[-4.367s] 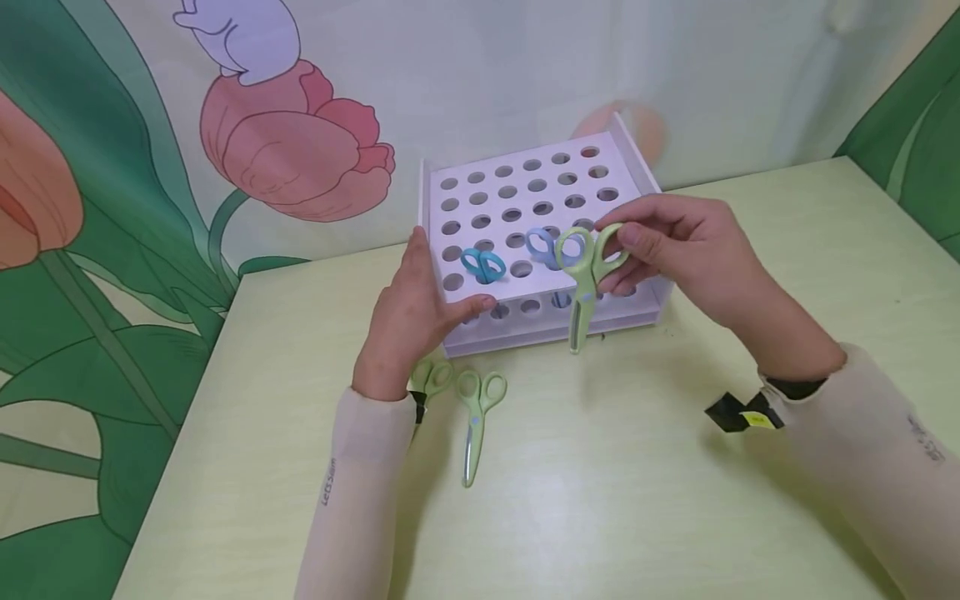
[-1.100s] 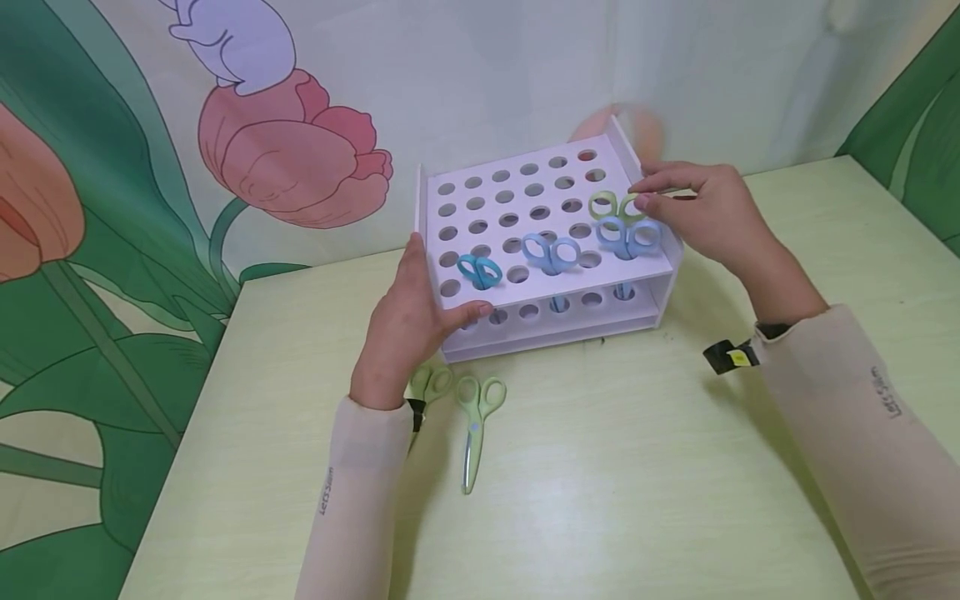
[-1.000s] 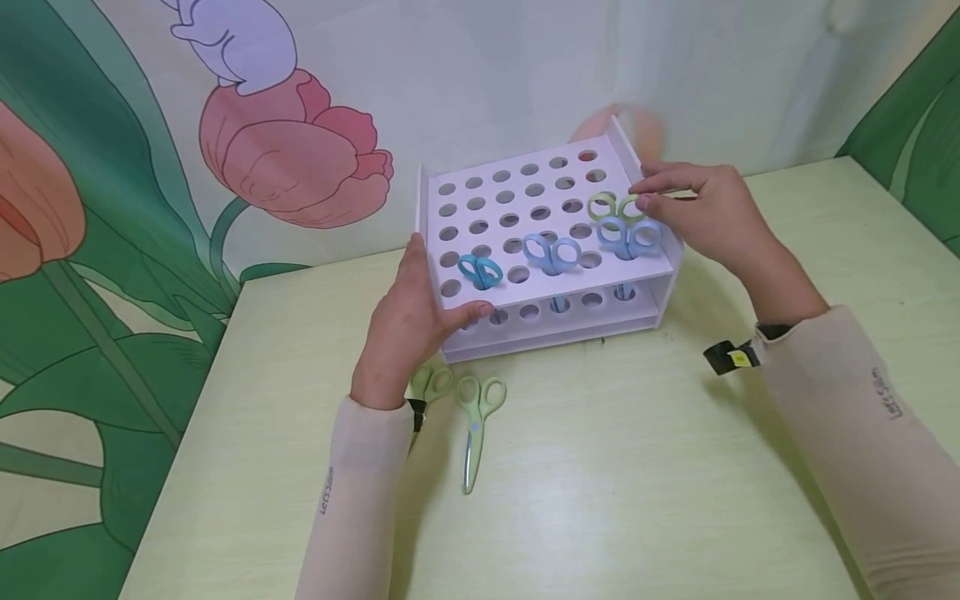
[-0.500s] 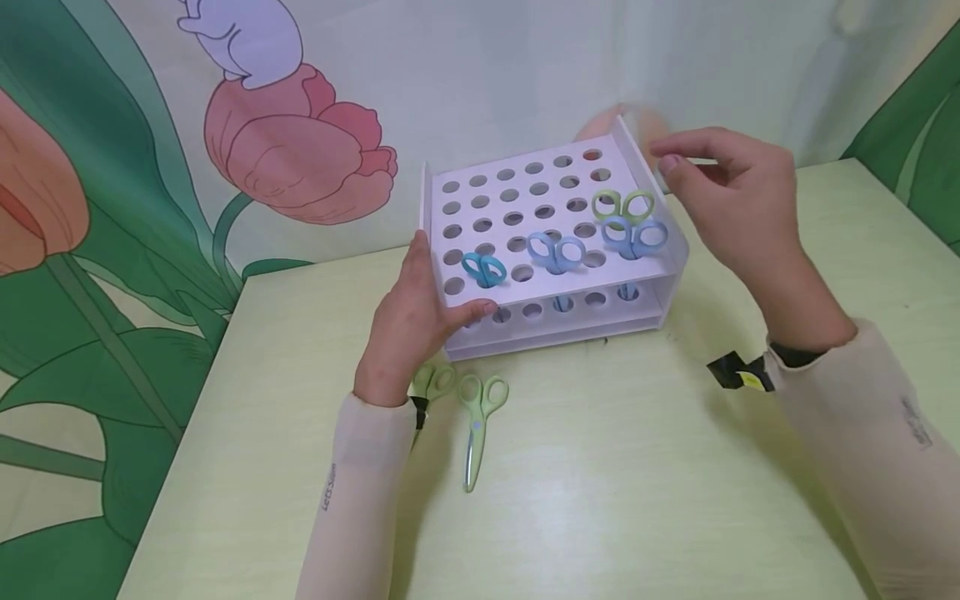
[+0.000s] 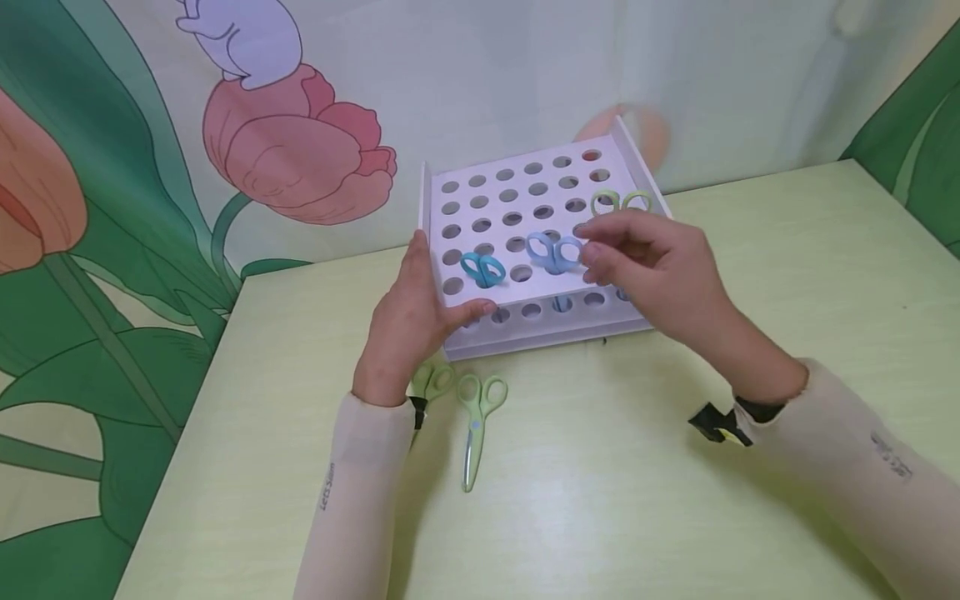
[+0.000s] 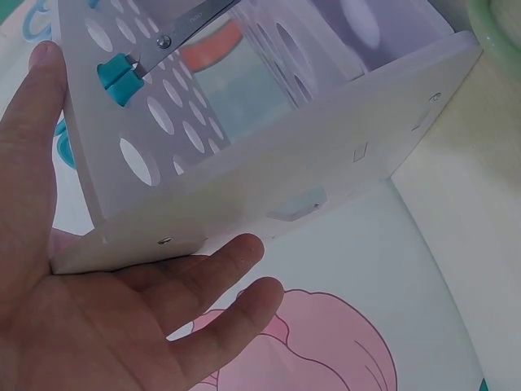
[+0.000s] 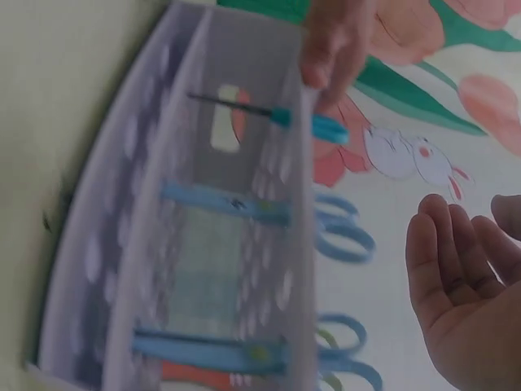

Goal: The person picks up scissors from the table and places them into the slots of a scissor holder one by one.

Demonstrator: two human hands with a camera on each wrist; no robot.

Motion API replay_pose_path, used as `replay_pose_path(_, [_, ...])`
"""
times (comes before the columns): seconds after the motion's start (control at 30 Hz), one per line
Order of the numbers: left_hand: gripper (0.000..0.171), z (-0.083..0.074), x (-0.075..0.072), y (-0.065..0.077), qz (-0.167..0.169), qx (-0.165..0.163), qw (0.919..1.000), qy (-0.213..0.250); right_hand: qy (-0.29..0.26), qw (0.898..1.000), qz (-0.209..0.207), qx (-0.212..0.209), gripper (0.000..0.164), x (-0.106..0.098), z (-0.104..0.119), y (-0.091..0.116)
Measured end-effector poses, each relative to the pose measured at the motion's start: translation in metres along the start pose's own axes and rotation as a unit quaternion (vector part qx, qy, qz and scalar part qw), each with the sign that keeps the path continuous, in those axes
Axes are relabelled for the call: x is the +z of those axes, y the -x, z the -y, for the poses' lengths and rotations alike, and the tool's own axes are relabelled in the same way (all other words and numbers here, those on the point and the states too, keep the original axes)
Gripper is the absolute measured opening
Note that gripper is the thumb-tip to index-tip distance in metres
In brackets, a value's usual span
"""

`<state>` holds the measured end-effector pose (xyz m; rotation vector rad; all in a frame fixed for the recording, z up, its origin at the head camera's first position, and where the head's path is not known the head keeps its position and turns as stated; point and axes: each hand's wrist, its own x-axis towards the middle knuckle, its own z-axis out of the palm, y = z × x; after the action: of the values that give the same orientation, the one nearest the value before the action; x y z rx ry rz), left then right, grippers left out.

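Note:
A white rack (image 5: 522, 182) with rows of round holes stands at the back of the table. My left hand (image 5: 408, 317) grips its front left corner, thumb over the top edge and fingers along the side panel. Teal scissors (image 5: 483, 271), light blue scissors (image 5: 555, 257) and green scissors (image 5: 616, 203) stand in holes, handles up. A second light blue pair of scissors (image 7: 212, 352) shows in the right wrist view; my right hand hides it in the head view. My right hand (image 5: 663, 267), fingers loosely bent and holding nothing, hovers over the rack's front right.
Green scissors (image 5: 475, 425) lie on the table (image 5: 585, 500) in front of the rack. Another green pair of scissors (image 5: 425, 382) lies partly under my left wrist. A wall with painted flowers (image 5: 300, 150) stands behind the rack.
My right hand put the green scissors into a rack hole and let go. It lifted away to the right, then swung left and toward me across the rack. My left hand stayed put.

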<state>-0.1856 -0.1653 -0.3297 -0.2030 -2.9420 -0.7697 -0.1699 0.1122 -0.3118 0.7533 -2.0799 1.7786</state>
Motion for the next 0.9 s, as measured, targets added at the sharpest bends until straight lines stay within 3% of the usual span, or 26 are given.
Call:
replay_pose_path(0.23, [0.125, 0.001, 0.002, 0.0, -0.005, 0.012, 0.9999, 0.007, -0.017, 0.996, 0.08, 0.044, 0.014, 0.028, -0.017, 0.018])
replay_pose_path(0.47, [0.122, 0.003, 0.002, 0.0, -0.012, 0.028, 0.9995, 0.013, -0.011, 0.984, 0.154, 0.093, 0.015, 0.053, -0.032, 0.031])
replay_pose_path(0.9, [0.12, 0.008, -0.002, -0.001, -0.006, 0.021, 0.9995, 0.021, -0.059, 0.971, 0.183, 0.142, 0.019, 0.073, -0.05, 0.041])
